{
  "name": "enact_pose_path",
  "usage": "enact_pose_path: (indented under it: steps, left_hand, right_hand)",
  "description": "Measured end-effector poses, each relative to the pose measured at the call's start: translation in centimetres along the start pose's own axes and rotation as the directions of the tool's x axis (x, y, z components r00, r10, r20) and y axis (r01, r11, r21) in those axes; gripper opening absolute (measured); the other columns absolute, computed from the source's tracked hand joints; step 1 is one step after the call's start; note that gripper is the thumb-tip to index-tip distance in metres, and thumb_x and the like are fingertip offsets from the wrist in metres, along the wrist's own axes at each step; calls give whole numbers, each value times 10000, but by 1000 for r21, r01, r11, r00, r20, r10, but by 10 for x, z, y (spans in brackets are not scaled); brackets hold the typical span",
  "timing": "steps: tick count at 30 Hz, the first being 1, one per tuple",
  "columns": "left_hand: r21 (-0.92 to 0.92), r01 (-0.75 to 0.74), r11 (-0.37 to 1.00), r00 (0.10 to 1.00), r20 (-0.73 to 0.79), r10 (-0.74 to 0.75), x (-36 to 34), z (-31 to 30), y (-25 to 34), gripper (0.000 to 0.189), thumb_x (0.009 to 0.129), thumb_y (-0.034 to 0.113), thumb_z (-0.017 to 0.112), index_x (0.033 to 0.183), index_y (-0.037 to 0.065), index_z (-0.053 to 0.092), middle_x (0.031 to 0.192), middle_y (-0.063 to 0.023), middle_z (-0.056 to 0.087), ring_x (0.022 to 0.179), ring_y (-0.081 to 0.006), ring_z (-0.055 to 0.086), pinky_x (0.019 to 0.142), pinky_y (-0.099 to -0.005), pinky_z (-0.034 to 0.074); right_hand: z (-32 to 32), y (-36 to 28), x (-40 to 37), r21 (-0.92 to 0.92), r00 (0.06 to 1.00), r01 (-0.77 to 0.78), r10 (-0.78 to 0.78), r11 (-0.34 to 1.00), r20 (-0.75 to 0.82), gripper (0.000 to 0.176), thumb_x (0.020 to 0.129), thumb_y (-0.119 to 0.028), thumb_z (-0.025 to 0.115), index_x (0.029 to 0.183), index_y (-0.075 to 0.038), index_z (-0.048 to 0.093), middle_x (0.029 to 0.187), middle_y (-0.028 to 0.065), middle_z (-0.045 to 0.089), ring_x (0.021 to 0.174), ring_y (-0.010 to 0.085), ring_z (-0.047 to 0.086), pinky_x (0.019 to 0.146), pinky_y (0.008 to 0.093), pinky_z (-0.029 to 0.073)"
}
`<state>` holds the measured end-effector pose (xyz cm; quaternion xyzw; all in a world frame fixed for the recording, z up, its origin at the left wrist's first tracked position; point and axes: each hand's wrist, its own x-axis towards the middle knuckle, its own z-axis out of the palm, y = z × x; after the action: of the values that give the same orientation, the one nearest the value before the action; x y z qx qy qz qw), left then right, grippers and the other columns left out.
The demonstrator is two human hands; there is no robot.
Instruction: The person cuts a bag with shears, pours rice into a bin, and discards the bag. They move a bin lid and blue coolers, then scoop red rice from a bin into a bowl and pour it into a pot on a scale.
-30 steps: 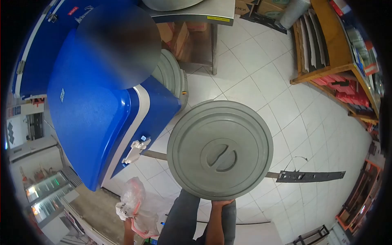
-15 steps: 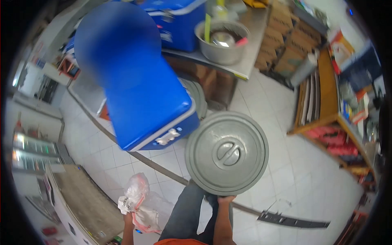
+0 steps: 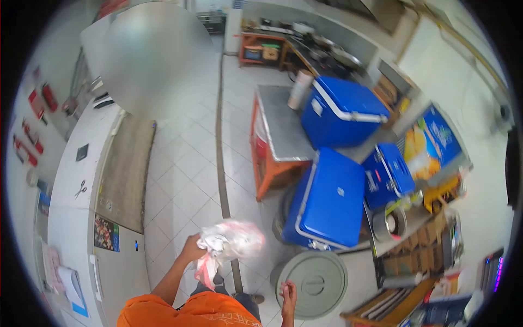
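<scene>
Head view — plastic bag [image 3: 231, 241] in left hand [image 3: 192, 249], lid [image 3: 321, 280] by right hand [image 3: 289, 295].

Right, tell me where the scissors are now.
At left in the head view, the scissors lie on the white countertop, just below the small dark square item in the picture.

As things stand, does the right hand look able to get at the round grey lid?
Yes, probably. The right hand looks empty and is right at the edge of the round grey lid, whose top seems uncovered. The left hand, holding bunched plastic, is away to the side.
</scene>
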<state>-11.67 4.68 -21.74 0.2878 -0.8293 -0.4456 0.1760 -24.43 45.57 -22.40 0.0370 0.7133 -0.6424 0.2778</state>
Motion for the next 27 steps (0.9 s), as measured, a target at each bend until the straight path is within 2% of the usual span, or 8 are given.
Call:
enact_pose_path:
  steps: [4, 6, 7, 9, 12, 20, 25, 27]
  left_hand:
    - [-77, 3, 997, 999, 49, 1, 8, -65, -2, 396, 636, 183, 712, 1012, 75, 652, 903, -165, 688, 858, -363, 658, 768, -409, 525]
    - [-68, -21, 997, 991, 130, 30, 15, -95, -9, 405, 635, 182, 712, 1024, 85, 651, 882, -165, 685, 845, -360, 660, 761, -393, 523]
    - [-59, -16, 998, 992, 125, 23, 20, -109, -13, 405, 635, 182, 712, 1024, 85, 651, 882, -165, 685, 845, -360, 660, 761, -393, 523]
    - [-125, 36, 991, 993, 112, -22, 34, -133, -19, 408, 636, 184, 715, 1029, 93, 651, 886, -163, 686, 845, -362, 661, 751, -384, 521]
    - [-118, 64, 991, 997, -23, -67, 66, -170, -28, 411, 635, 167, 723, 1031, 82, 652, 888, -165, 689, 845, -339, 671, 735, -371, 520]
    - [-244, 34, 969, 913, -387, -129, 209, -227, -81, 387, 657, 103, 723, 1034, 51, 656, 853, -103, 705, 802, -196, 684, 734, -305, 507]
    - [-523, 53, 851, 674, -610, -416, 366, -236, -125, 390, 690, 62, 662, 1073, -1, 627, 938, -114, 702, 864, -180, 655, 777, -301, 502]
    - [-584, 126, 802, 635, -573, -518, 427, -252, -139, 389, 733, 67, 632, 1115, -3, 600, 991, -120, 684, 909, -186, 643, 796, -301, 497]
  right_hand:
    - [141, -97, 44, -213, 862, 496, -450, 842, 234, 634, 829, -297, 694, 1361, -70, 433, 1378, 130, 442, 1302, 280, 395, 1046, 418, 340]
    - [218, -142, 57, -279, 665, 732, -562, 622, 492, 745, 745, -393, 757, 1360, -104, 451, 1423, 140, 406, 1340, 317, 345, 1085, 460, 277]
    - [255, -159, 59, -269, 662, 732, -561, 626, 497, 745, 745, -393, 757, 1360, -104, 451, 1423, 140, 406, 1340, 317, 345, 1085, 460, 277]
    - [320, -183, 61, -362, 494, 863, -438, 354, 751, 831, 666, -494, 792, 1355, -157, 471, 1454, 128, 378, 1367, 345, 299, 1102, 515, 222]
    - [395, -197, 75, -398, 465, 881, -302, 257, 833, 911, 597, -559, 810, 1361, -199, 469, 1464, 104, 370, 1378, 356, 281, 1111, 548, 166]
    - [553, -194, 176, -170, 382, 854, -371, 492, 846, 1140, 481, -564, 869, 1403, -117, 370, 1433, 186, 340, 1362, 388, 285, 1091, 558, 233]
    - [671, -232, 273, -80, 374, 829, -442, 554, 815, 1231, 464, -555, 889, 1421, -51, 301, 1424, 240, 307, 1339, 410, 306, 1101, 500, 266]
    - [717, -260, 321, -137, 398, 842, -431, 521, 810, 1191, 492, -492, 896, 1425, -61, 292, 1424, 231, 304, 1349, 417, 276, 1113, 490, 262]
